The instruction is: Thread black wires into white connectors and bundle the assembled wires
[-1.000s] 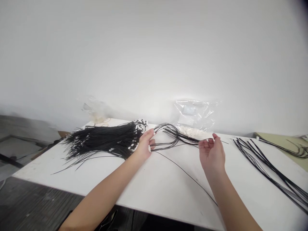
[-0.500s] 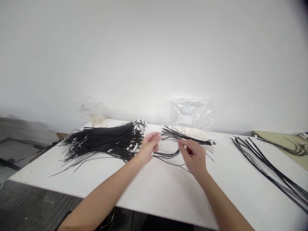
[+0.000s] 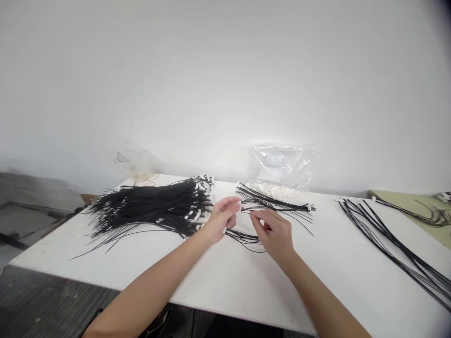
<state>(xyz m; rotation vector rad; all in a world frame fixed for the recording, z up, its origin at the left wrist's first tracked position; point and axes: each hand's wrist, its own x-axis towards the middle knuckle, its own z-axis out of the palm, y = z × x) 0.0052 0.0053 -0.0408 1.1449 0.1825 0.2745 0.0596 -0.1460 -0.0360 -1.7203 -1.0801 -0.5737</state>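
My left hand (image 3: 220, 219) is closed in a pinch on the white-tipped ends of a small bunch of thin black wires (image 3: 271, 203) near the middle of the white table (image 3: 225, 272). My right hand (image 3: 274, 231) is close beside it, fingers pinched on the end of one thin black wire; the two hands almost touch. A slack loop of the held wires (image 3: 246, 237) curves on the table under both hands. A big pile of black wires with white tags (image 3: 151, 206) lies just left of my left hand.
A clear plastic bag of small white parts (image 3: 282, 176) stands behind the hands by the wall. Another crumpled clear bag (image 3: 137, 162) lies at the back left. Long black wires (image 3: 391, 244) stretch across the right side. A greenish surface (image 3: 419, 211) with more wires adjoins at far right.
My right hand has moved left from an open, palm-up pose to a pinch next to my left hand. The long wire that trailed to the table's front edge has been drawn in.
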